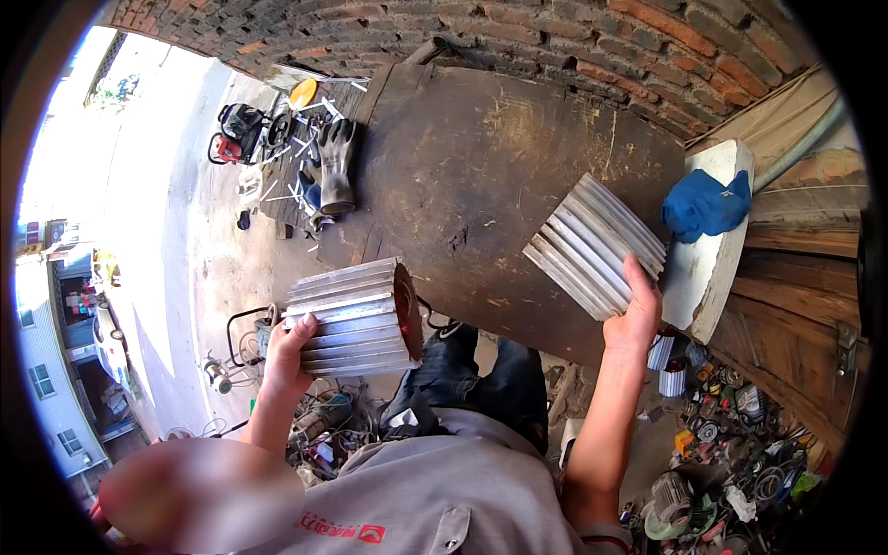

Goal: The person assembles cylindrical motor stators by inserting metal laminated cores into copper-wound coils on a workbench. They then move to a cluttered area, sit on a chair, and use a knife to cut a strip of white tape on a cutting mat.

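Far left: a sunlit paved yard (148, 185) with buildings at the rim. At the near end of the dark worn workbench (481, 157) lie a grey work glove (337, 162), scattered metal offcuts and a red-and-black power tool (239, 129) just beyond it.

Your left hand (289, 350) is closed around the near end of a finned aluminium motor housing (356, 314), fingers wrapped over the ribs. The housing is carried on its side, off the bench edge, its open reddish bore turned toward your right; gripping across the fins likely gives purchase on an otherwise awkward cylinder.

Centre: your dark trousers (481, 379) show below the bench edge, and tangled wire and small parts litter the ground by your left leg.

Your right hand (636, 314) clamps the lower corner of a second finned housing (592, 245), thumb side on the ribs. It is tilted, its upper end over the bench's right portion and close beside a pale slab (717, 268), though contact with bench or slab cannot be told.

Right: a blue cloth (705, 205) is draped on that slab, which leans against timber boards (795, 277). A red brick wall (573, 42) arches behind. At lower right lies a heap of scrap motors and coils (731, 453).
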Available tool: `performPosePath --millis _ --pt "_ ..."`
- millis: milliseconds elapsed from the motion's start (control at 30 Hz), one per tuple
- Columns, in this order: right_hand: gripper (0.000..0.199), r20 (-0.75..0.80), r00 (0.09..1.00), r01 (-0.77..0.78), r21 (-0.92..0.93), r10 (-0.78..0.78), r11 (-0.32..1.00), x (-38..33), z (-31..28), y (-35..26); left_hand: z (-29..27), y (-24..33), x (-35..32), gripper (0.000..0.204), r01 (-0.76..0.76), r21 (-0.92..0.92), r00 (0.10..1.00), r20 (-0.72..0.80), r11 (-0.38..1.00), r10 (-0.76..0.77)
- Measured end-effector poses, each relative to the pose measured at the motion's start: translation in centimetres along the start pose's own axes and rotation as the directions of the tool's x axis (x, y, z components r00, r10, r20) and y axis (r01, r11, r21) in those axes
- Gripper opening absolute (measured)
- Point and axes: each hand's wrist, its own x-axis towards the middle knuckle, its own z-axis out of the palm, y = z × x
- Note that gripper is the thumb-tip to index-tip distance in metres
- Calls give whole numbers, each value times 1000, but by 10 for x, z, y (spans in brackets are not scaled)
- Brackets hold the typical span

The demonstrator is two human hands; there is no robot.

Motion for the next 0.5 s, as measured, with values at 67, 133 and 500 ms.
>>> performPosePath --millis 67,133,500 --pt "44 -7 1000 23 -36 -23 999 2 -4 5 -4 0 22 52 51 7 997 66 999 -52" --pt "45 -43 998 47 -116 -52 992 -2 1 4 9 5 35 53 60 32 993 97 998 -63" --pt "51 -26 944 289 -413 -329 863 -32 13 -12 21 40 135 56 301 169 879 333 938 -342"
